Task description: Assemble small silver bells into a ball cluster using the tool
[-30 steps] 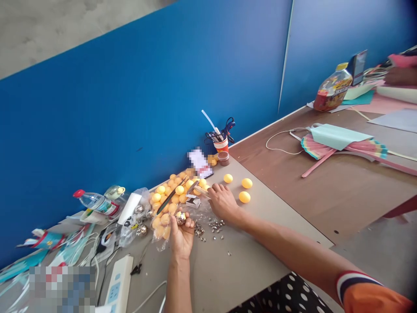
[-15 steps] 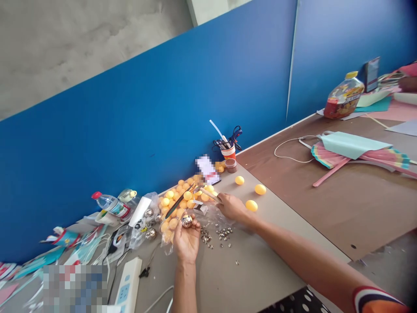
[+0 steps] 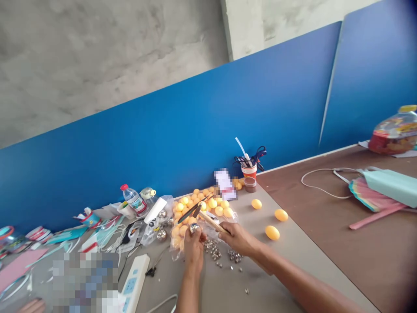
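Observation:
My left hand [image 3: 193,252] is closed around a small ball [image 3: 194,227] covered in shiny silver pieces. In my right hand [image 3: 239,238] is a wooden-handled tool [image 3: 211,220] with a dark tip, which lies near the ball; the kind of tip is not clear. Behind both hands, several orange balls [image 3: 185,201] fill a clear plastic bag, with a dark slender tool [image 3: 190,211] lying across them. Small silver gems [image 3: 213,251] are scattered on the table below my right hand. Silver-covered balls [image 3: 162,235] rest left of the bag.
Three loose orange balls [image 3: 273,232] lie on the right. A cup of tools [image 3: 249,171] and a small tub [image 3: 250,184] stand by the blue partition [image 3: 182,130]. Leftward are a power strip [image 3: 136,278], cables and a red-capped bottle [image 3: 134,201]. A fan-shaped item [image 3: 368,195] lies far right.
The view has swung, so the scene sits lower and things on the table shift rightward. My right hand has brought the wooden-handled tool closer to the ball in my left hand.

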### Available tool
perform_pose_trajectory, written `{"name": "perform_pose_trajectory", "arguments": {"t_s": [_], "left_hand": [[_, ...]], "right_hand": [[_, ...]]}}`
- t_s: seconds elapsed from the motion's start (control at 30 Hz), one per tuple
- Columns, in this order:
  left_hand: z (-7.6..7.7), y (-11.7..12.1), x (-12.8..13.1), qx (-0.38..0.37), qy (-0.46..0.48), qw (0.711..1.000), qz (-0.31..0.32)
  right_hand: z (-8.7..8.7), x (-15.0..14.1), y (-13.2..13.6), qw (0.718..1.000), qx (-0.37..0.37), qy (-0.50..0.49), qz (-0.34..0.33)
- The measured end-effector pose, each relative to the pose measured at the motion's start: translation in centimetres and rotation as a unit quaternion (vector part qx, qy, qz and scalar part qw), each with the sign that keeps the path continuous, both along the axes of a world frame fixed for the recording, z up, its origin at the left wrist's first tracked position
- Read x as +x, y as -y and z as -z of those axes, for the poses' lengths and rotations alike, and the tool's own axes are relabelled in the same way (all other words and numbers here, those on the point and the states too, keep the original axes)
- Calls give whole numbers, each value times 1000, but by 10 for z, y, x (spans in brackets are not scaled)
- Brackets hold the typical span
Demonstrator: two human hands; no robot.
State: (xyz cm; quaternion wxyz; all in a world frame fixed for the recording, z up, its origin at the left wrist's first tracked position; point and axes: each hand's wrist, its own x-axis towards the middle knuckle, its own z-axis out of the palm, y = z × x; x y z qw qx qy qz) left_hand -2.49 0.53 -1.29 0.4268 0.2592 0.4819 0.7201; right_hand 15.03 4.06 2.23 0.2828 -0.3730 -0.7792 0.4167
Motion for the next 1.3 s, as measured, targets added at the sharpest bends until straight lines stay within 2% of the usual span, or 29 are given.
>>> {"name": "perform_pose_trajectory", "arguments": {"t_s": [0.17,0.37,0.5,0.67,0.87,1.0,1.13,1.3], "left_hand": [[1,1,1,-26,-67,997,-37],[6,0,1,-35,-119,991,-44],[9,-2,1,-45,-150,987,-48],[9,-3,0,-47,-149,986,-56],[8,-4,1,-26,-113,992,-55],[9,-4,0,-35,-115,991,-63],[8,-2,0,-31,-98,993,-56],[11,-3,-1,-37,-117,991,-57]], "right_hand": [[3,-3,3,998,-14,50,-20],[6,-1,-1,999,-34,-15,-21],[7,-2,0,998,-21,45,-35],[6,-5,6,996,-67,13,-53],[10,-6,5,997,-37,46,-42],[11,-6,4,997,-64,3,-39],[11,-6,4,996,-68,36,-51],[11,-7,3,992,-107,23,-58]]}}
